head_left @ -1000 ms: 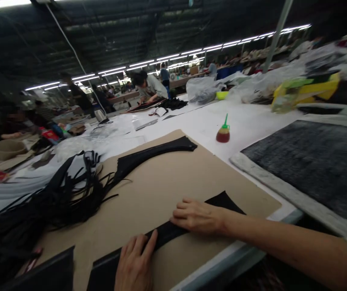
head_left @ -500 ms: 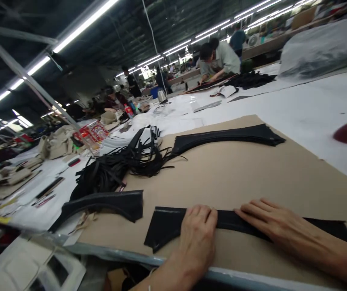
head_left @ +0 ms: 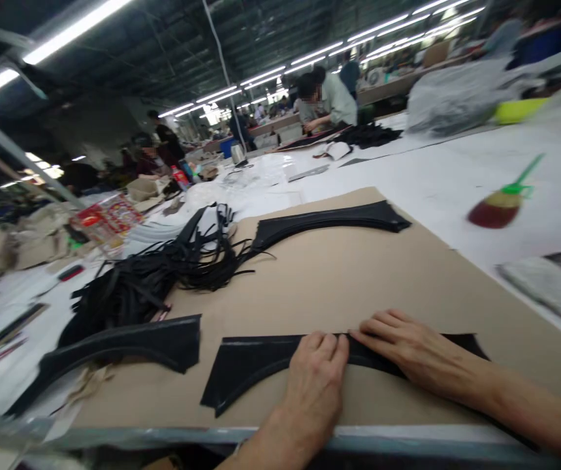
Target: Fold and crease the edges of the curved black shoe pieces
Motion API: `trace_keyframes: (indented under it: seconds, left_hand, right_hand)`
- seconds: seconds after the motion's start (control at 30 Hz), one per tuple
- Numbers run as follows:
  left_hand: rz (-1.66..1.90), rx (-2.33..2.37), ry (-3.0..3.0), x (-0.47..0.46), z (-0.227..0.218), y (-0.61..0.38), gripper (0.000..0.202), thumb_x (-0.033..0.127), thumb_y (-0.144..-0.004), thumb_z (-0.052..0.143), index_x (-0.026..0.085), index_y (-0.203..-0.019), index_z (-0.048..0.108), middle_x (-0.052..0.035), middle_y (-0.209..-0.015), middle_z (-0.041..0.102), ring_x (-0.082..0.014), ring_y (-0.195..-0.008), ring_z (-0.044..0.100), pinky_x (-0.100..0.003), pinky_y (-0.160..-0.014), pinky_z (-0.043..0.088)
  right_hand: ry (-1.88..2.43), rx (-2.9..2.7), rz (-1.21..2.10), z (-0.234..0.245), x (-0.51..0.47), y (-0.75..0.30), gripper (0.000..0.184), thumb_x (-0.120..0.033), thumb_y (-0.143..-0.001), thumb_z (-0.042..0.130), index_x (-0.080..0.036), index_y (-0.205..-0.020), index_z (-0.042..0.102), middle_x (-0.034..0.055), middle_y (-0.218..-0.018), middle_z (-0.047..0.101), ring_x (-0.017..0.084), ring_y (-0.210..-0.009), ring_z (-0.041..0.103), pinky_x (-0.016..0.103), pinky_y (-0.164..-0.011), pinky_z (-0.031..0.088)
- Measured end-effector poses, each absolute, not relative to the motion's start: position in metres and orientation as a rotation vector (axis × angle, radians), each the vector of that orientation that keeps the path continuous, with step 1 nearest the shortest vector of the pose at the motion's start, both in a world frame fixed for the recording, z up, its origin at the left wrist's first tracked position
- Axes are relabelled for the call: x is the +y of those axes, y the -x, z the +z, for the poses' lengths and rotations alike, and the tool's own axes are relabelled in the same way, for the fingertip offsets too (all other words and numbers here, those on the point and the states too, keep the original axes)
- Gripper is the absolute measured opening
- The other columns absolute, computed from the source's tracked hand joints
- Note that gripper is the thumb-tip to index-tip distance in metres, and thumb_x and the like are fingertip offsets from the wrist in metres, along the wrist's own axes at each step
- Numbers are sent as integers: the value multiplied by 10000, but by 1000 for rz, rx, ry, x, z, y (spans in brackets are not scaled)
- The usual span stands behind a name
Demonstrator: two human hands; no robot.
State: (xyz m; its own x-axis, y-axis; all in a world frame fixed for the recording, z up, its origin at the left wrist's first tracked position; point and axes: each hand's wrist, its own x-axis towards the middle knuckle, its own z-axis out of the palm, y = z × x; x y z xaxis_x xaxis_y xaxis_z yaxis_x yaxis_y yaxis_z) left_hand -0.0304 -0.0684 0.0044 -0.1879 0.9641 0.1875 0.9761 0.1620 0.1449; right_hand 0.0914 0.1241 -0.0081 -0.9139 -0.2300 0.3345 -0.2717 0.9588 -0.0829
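Observation:
A curved black cut piece (head_left: 245, 369) lies on a brown cardboard sheet (head_left: 358, 274) at the near edge of the table. My left hand (head_left: 315, 378) lies flat on its middle, fingers together and stretched out. My right hand (head_left: 407, 349) rests flat on the same piece just to the right, fingertips almost meeting the left hand's. A second curved black piece (head_left: 128, 343) lies to the left, partly off the cardboard. A stack of similar black pieces (head_left: 329, 222) sits at the far side of the cardboard.
A heap of thin black strips (head_left: 162, 274) lies left of the cardboard. A small bottle with a green nozzle (head_left: 498, 205) stands on the white table at right. A dark pad's edge (head_left: 544, 287) shows far right. Other people work at tables beyond.
The view has swung left and back a little. My hands have drawn closer together on the black piece, the right hand's fingertips now near the left's.

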Motion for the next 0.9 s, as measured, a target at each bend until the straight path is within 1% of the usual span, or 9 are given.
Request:
trace_keyframes:
  seconds: [0.07,0.17,0.3,0.47,0.57,0.63,0.7,0.8,0.9]
  left_hand:
    - [-364,-2347,1944,-67,1,30,495,21,-850,410,153,-1320,494,-65,-1043,614,-203,-958,512,-331,-881,461]
    - [-327,-2307,1924,-64,-7,32,570,-13,-814,403,201,-1333,502,-57,-1008,596,-208,-929,508,-347,-836,460]
    - [-277,-2270,1916,-63,-8,32,592,-13,-825,398,260,-1338,508,-49,-996,574,-207,-911,498,-351,-815,442]
    - [-251,-2287,1888,-63,-9,31,590,-17,-820,398,271,-1316,538,-57,-963,565,-212,-891,498,-354,-791,440]
    - [-285,-2252,1880,-63,-14,35,618,-37,-799,394,287,-1302,549,-72,-1043,558,-216,-954,511,-359,-821,446]
    - [-303,-2192,1889,-63,-17,37,622,-43,-779,404,283,-1285,561,-83,-1170,537,-233,-1061,498,-367,-868,443]
    - [-315,-2141,1925,-61,-17,38,594,-41,-774,408,247,-1267,570,-82,-1228,533,-232,-1114,485,-361,-903,433]
    - [-300,-2137,2006,-55,-13,35,534,-47,-776,405,165,-1235,577,-73,-1131,595,-204,-1031,520,-338,-903,420]
    - [-216,-2169,2039,-47,-6,29,556,-44,-776,428,171,-1275,549,-52,-1037,618,-195,-934,534,-333,-850,416]
  right_hand:
    - [-353,-2809,137,0,126,-97,280,-123,-943,446,-157,-1184,585,71,-964,604,186,-870,517,345,-792,416]
    - [-316,-2823,83,7,130,-105,235,-182,-978,447,-143,-1156,595,67,-940,596,175,-847,489,327,-775,402]
    - [-299,-2832,77,6,134,-113,243,-182,-992,420,-138,-1152,597,68,-943,593,172,-847,475,325,-786,386]
    - [-285,-2849,102,1,140,-121,253,-165,-979,428,-137,-1174,587,68,-949,589,181,-844,473,331,-790,373]
    - [-272,-2846,100,1,144,-126,265,-169,-986,406,-137,-1178,587,70,-936,589,179,-820,474,332,-776,370]
    - [-275,-2841,92,2,146,-130,270,-169,-989,394,-131,-1175,586,68,-921,591,176,-801,473,331,-763,369]
    - [-272,-2828,79,1,148,-133,269,-165,-988,390,-127,-1167,587,65,-911,594,173,-791,475,329,-753,368]
    - [-264,-2798,48,-1,150,-135,270,-161,-989,382,-128,-1157,590,68,-914,598,171,-805,486,330,-758,367]
    - [-278,-2772,13,-3,150,-136,267,-168,-993,376,-122,-1143,592,66,-907,599,168,-815,496,327,-761,369]
